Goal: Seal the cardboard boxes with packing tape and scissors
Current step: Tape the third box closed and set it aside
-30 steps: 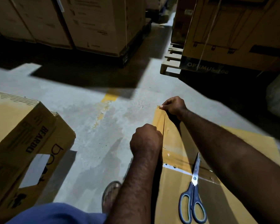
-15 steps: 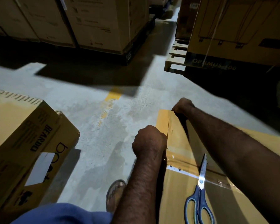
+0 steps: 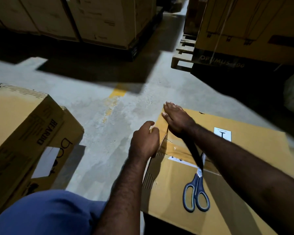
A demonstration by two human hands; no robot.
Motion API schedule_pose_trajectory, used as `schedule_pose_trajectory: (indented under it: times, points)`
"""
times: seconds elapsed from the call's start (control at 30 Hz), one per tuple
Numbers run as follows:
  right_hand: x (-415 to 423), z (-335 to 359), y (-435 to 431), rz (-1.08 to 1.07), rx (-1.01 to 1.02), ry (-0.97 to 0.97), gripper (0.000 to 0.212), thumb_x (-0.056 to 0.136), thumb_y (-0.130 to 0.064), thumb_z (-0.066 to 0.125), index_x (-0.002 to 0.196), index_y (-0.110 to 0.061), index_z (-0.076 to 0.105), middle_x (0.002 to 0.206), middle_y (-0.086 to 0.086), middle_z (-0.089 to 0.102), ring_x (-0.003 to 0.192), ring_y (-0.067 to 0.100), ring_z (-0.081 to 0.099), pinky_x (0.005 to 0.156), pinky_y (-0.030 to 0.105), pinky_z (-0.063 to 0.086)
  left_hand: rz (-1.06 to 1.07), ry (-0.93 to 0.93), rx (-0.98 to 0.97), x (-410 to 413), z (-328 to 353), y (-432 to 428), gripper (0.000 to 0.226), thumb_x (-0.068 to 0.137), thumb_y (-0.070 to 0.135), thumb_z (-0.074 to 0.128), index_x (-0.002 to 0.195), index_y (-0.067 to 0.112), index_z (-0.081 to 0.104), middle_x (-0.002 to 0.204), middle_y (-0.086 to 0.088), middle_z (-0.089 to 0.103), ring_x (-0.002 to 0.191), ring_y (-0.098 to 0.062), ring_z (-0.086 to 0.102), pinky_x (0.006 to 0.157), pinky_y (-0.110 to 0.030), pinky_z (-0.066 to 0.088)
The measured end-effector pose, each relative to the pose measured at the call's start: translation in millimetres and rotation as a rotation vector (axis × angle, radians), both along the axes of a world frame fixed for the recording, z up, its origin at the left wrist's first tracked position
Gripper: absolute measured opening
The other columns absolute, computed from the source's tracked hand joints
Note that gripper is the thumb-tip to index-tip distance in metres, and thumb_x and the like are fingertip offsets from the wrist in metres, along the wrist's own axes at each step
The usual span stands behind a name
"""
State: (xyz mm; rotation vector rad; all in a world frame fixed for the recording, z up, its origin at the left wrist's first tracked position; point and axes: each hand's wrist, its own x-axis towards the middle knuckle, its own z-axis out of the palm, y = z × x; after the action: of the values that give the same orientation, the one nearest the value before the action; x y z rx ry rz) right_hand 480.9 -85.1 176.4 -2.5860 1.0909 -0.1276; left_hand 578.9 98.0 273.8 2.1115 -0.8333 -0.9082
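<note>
A brown cardboard box (image 3: 241, 160) lies on the floor at the lower right, with a strip of packing tape (image 3: 162, 126) running along its left edge. My right hand (image 3: 175, 118) lies flat with straight fingers on the tape near the box's far left corner. My left hand (image 3: 144, 141) is curled at the box's left edge, gripping that edge at the tape. Blue-handled scissors (image 3: 196, 192) rest shut on top of the box, blades pointing away from me. No tape roll is visible.
Another cardboard box (image 3: 19, 133) printed "BEARDO" stands at the left. Large cartons on pallets (image 3: 98, 22) line the back, and a wooden pallet (image 3: 182, 53) carries a big carton at the upper right. Bare concrete floor (image 3: 109, 107) lies between. My blue trouser leg (image 3: 46, 216) is at the bottom.
My right hand has opened from a pinch at the far corner and now lies flat on the tape. The view has shifted, showing more of the box top.
</note>
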Motion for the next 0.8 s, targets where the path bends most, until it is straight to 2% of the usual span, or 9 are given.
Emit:
schedule_pose_trajectory:
  times: [0.1,0.2,0.33,0.43,0.5,0.63,0.73,0.8]
  points:
    - [-1,3,5,0.006,0.018,0.031,0.063,0.109,-0.046,0.020,0.163,-0.013,0.015,0.171,0.005,0.010,0.157,0.018,0.007,0.126,0.035,0.006,0.001,-0.068,0.010,-1,-4,6,0.033,0.099,0.039,0.051,0.130,0.031,0.061,0.121,-0.005,0.070,0.104,-0.025,0.065,0.093,-0.033,0.052]
    - [-4,2,7,0.011,-0.005,0.056,0.064,0.109,-0.047,0.020,0.163,-0.013,0.012,0.171,0.005,0.008,0.157,0.019,0.006,0.127,0.037,0.007,-0.033,-0.176,0.062,-2,-6,9,0.028,0.098,0.044,0.053,0.119,0.030,0.065,0.119,-0.004,0.071,0.102,-0.026,0.065,0.085,-0.032,0.052]
    - [-4,3,13,0.014,-0.044,0.077,0.064,0.109,-0.048,0.017,0.163,-0.014,0.009,0.171,0.004,0.006,0.157,0.018,0.006,0.127,0.036,0.008,-0.100,-0.297,0.205,0,-7,12,0.035,0.097,0.048,0.055,0.119,0.023,0.065,0.118,-0.006,0.069,0.105,-0.029,0.064,0.078,-0.032,0.046]
    - [-5,2,14,0.017,-0.057,0.090,0.065,0.109,-0.048,0.016,0.163,-0.013,0.008,0.171,0.005,0.006,0.157,0.018,0.006,0.126,0.035,0.006,-0.111,-0.319,0.333,1,-7,15,0.042,0.094,0.054,0.057,0.112,0.017,0.065,0.115,-0.007,0.069,0.103,-0.029,0.064,0.076,-0.033,0.047]
    - [-6,3,14,0.023,-0.056,0.092,0.065,0.109,-0.048,0.017,0.163,-0.012,0.009,0.171,0.006,0.007,0.157,0.019,0.007,0.126,0.035,0.007,-0.056,-0.290,0.392,1,-5,20,0.046,0.092,0.058,0.061,0.107,0.014,0.065,0.110,-0.007,0.068,0.101,-0.029,0.065,0.073,-0.033,0.045]
    - [-4,5,14,0.019,-0.045,0.113,0.065,0.109,-0.047,0.018,0.163,-0.012,0.009,0.171,0.007,0.007,0.157,0.021,0.006,0.127,0.038,0.008,-0.006,-0.167,0.357,9,-10,33,0.043,0.089,0.055,0.062,0.082,0.013,0.055,0.092,-0.007,0.062,0.085,-0.027,0.057,0.070,-0.029,0.044]
    - [-2,8,16,0.001,0.018,0.142,0.068,0.109,-0.048,0.020,0.163,-0.010,0.005,0.171,0.010,0.000,0.158,0.024,-0.001,0.127,0.041,0.005,0.035,-0.055,0.239,14,-14,44,0.049,0.092,0.058,0.055,0.089,0.011,0.065,0.098,-0.009,0.070,0.090,-0.027,0.063,0.070,-0.032,0.044]
    - [-5,11,23,0.025,0.061,0.156,0.070,0.109,-0.049,0.021,0.162,-0.008,0.002,0.170,0.012,-0.005,0.157,0.026,-0.005,0.127,0.043,0.003,0.056,0.063,0.130,13,-12,55,0.054,0.093,0.062,0.053,0.091,0.011,0.072,0.097,-0.007,0.073,0.091,-0.028,0.067,0.076,-0.035,0.049]
